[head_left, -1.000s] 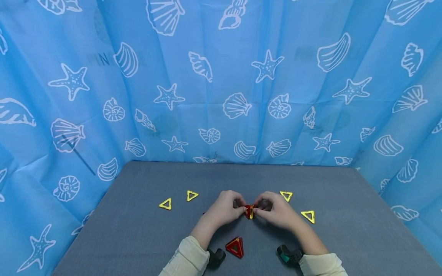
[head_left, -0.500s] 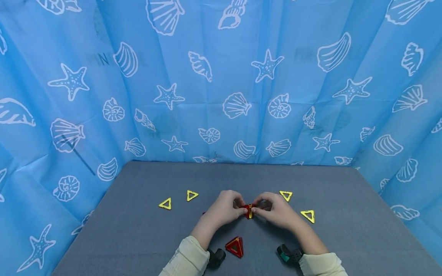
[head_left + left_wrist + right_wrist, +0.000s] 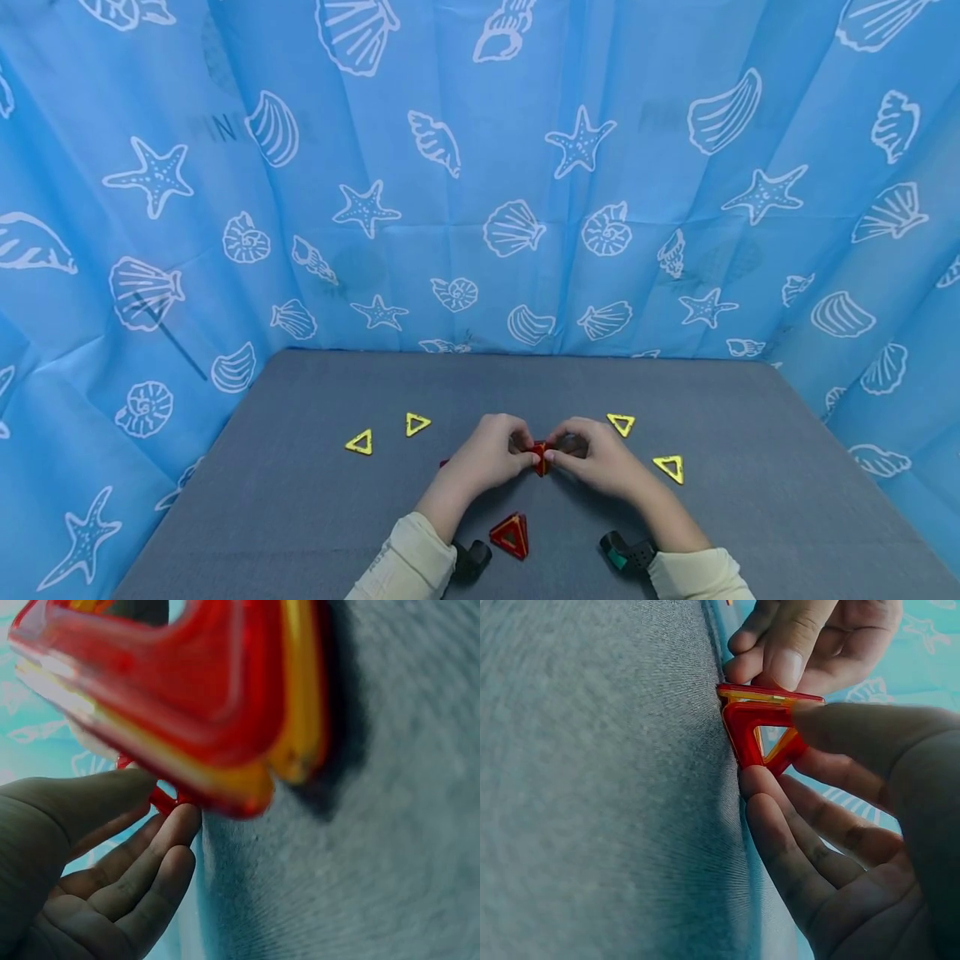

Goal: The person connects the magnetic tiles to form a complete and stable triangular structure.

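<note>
Both hands meet over the middle of the table at a small pyramid-like piece of red and yellow triangular magnetic tiles (image 3: pixel 540 458). My left hand (image 3: pixel 491 450) pinches its left side between thumb and fingers. From the right, my right hand (image 3: pixel 596 454) grips a hollow red tile (image 3: pixel 742 724), thumb on one face and fingertips at its lower corner. Yellow edges show beside the red ones in the right wrist view. Nearer the person stands another red and yellow tile pyramid (image 3: pixel 511 536), large and close in the left wrist view. Fingers hide part of the held piece.
Yellow triangle tiles lie flat on the grey table (image 3: pixel 300 517): two at left, one far (image 3: pixel 417 424) and one near (image 3: pixel 360 442), and two at right, (image 3: pixel 621 425) being the farther tile's place. A red bit (image 3: pixel 443 462) peeks out behind the left wrist.
My right hand has shifted slightly left, toward the left hand. The tiles between them have drawn closer together, and less yellow shows. The near pyramid has stayed put.
</note>
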Demonstrator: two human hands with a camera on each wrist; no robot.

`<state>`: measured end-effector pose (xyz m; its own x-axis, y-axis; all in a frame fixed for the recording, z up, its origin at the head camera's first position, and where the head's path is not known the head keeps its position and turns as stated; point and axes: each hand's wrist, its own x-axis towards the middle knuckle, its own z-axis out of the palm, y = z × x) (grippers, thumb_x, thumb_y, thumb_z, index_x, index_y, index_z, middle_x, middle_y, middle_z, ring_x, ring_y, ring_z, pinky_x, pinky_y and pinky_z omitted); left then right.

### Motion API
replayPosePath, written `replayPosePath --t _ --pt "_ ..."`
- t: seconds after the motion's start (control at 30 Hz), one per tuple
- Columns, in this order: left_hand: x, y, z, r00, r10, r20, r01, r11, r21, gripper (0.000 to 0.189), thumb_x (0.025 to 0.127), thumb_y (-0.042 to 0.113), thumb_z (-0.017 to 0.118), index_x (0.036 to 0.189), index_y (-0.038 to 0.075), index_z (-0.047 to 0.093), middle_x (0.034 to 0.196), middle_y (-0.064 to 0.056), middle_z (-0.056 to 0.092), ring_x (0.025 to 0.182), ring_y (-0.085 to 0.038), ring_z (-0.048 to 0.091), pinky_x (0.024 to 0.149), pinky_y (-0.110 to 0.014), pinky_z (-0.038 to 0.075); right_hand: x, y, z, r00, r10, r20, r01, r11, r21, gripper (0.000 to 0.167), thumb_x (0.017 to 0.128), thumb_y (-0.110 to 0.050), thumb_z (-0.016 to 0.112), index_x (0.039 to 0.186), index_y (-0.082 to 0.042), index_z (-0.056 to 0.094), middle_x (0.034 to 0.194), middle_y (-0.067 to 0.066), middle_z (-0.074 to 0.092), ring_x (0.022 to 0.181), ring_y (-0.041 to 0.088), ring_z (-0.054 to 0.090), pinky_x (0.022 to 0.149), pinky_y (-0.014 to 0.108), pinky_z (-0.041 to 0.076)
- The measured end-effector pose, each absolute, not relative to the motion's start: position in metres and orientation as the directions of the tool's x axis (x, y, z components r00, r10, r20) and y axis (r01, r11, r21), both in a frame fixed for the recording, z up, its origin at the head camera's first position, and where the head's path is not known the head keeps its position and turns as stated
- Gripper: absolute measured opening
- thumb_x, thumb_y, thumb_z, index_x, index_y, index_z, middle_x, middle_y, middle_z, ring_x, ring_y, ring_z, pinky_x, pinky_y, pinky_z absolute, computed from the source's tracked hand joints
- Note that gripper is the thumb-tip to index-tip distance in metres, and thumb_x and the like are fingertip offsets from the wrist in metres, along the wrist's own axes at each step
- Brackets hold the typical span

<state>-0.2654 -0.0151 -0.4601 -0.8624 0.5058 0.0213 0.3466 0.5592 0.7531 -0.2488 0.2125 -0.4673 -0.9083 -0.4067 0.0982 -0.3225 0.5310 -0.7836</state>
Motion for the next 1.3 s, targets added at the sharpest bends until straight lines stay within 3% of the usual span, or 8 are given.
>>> replayPosePath --t 0.67,0.9,1.3 --pt "-0.266 -0.0164 -0.4588 -0.872 0.49 0.014 0.348 0.598 0.722 0.007 0.099 0.02 0.078 0.099 0.013 0.076 0.092 0.006 0.07 0.078 -0.004 0.062 0.07 -0.026 0.055 -0.2497 0.2106 -0.4685 -0.92 -0.384 0.08 -0.291 0.532 -0.795 0.02 0.096 -0.02 0.08 0.107 -0.006 0.071 0.107 0.011 0.074 0.092 0.019 0.075 0.067 0.027 0.059" --pt "-0.2655 -0.0175 -0.4584 -0.872 0.49 0.008 0.35 0.61 0.711 0.005 0.098 0.02 0.078 0.098 0.015 0.077 0.091 0.006 0.07 0.079 -0.004 0.062 0.071 -0.027 0.054 -0.2498 0.2099 -0.4702 -0.911 -0.401 0.098 -0.317 0.527 -0.789 0.02 0.097 -0.019 0.08 0.11 -0.005 0.072 0.109 0.011 0.074 0.095 0.02 0.075 0.074 0.026 0.06" --pt "-0.2659 -0.0177 -0.4569 -0.882 0.472 -0.001 0.333 0.622 0.709 0.008 0.095 0.019 0.082 0.095 0.015 0.075 0.086 0.007 0.067 0.075 -0.006 0.06 0.068 -0.026 0.052 -0.2493 0.2081 -0.4689 -0.906 -0.412 0.091 -0.314 0.513 -0.799 0.019 0.098 -0.017 0.078 0.112 -0.005 0.074 0.112 0.012 0.076 0.102 0.025 0.076 0.083 0.034 0.063"
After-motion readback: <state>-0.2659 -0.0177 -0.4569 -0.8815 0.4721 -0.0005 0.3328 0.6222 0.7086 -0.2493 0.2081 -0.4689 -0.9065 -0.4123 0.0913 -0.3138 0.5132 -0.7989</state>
